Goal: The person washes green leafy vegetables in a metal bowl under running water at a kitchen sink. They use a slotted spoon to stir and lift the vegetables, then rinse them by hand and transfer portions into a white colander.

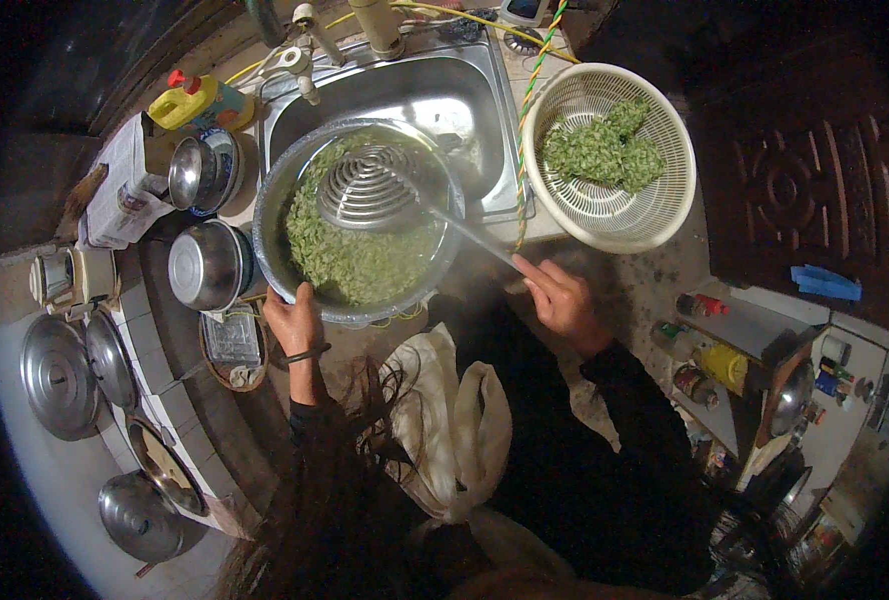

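My left hand (294, 319) grips the near left rim of a large metal basin (264, 225). In it, chopped green vegetables (354, 262) lie in water. With my right hand (561, 300) I hold the long handle of a metal spiral skimmer (369, 187), whose wire head is tilted over the basin's contents. Whether the head touches the water cannot be told. Right of the basin stands a cream plastic colander (609, 232), with a clump of the same chopped greens (602, 150) inside.
Behind the basin is a stainless steel sink (452, 82) with a tap (306, 79). A twisted cord (527, 135) hangs between basin and colander. Metal bowls (204, 262) and a yellow jug (197, 105) stand left. A shelf (752, 322) with bottles is at right.
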The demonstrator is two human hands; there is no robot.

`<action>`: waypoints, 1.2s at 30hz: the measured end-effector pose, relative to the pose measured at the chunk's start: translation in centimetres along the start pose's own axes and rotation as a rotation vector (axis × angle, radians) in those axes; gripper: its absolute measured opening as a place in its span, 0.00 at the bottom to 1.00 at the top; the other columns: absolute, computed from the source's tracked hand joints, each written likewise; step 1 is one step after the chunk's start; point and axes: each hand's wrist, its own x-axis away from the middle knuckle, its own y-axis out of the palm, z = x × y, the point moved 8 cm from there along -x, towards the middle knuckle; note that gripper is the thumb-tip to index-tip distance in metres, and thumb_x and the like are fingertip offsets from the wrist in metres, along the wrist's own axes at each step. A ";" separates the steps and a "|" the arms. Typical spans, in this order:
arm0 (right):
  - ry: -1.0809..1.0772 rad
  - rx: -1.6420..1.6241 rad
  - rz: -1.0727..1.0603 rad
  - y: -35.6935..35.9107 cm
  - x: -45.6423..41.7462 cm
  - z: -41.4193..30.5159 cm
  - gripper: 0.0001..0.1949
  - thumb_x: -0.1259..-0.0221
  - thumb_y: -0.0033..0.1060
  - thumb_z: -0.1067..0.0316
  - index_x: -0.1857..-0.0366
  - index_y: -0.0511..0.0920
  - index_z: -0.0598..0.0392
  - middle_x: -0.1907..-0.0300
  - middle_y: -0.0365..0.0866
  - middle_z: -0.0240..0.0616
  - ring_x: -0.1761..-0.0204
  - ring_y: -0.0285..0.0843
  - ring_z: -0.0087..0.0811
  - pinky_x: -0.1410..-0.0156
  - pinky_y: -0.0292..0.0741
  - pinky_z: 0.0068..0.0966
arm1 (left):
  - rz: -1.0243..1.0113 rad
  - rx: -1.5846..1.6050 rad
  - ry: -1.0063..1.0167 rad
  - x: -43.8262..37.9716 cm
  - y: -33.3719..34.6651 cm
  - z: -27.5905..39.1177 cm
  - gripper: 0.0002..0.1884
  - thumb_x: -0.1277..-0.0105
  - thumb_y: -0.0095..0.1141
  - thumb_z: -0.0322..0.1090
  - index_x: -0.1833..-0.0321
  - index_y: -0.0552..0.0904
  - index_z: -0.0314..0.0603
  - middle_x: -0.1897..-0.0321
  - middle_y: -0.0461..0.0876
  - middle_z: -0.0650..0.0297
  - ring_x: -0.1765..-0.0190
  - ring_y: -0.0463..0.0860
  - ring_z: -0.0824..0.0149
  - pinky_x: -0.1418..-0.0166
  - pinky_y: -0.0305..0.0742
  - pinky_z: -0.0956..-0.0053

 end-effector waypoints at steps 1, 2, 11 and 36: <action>0.000 0.003 -0.003 0.0 0.0 0.0 0.21 0.48 0.57 0.79 0.47 0.77 0.51 0.73 0.70 0.41 0.74 0.71 0.42 0.70 0.71 0.31 | 0.000 0.002 -0.005 0.0 0.1 0.2 0.13 0.46 0.54 0.25 0.57 0.76 0.26 0.66 0.80 0.61 0.65 0.75 0.72 0.59 0.71 0.77; 0.000 0.006 -0.005 0.0 0.0 0.0 0.21 0.48 0.57 0.79 0.47 0.77 0.51 0.73 0.70 0.41 0.74 0.71 0.42 0.70 0.71 0.31 | 0.000 0.012 -0.004 0.0 0.2 0.2 0.13 0.46 0.54 0.25 0.58 0.76 0.26 0.66 0.80 0.61 0.65 0.75 0.72 0.59 0.71 0.77; 0.043 -0.014 -0.064 0.2 0.0 0.3 0.21 0.44 0.55 0.75 0.44 0.74 0.49 0.70 0.70 0.43 0.71 0.74 0.48 0.69 0.72 0.39 | 0.015 -0.002 0.014 -0.1 0.1 -0.1 0.13 0.46 0.54 0.25 0.57 0.76 0.26 0.66 0.80 0.61 0.65 0.75 0.72 0.59 0.71 0.76; -0.035 0.048 -0.042 0.6 -0.9 0.7 0.25 0.48 0.53 0.78 0.43 0.74 0.43 0.72 0.69 0.40 0.74 0.74 0.46 0.70 0.73 0.41 | 0.020 0.002 0.032 0.0 0.3 0.4 0.11 0.46 0.54 0.25 0.60 0.77 0.27 0.68 0.81 0.60 0.68 0.76 0.71 0.62 0.73 0.73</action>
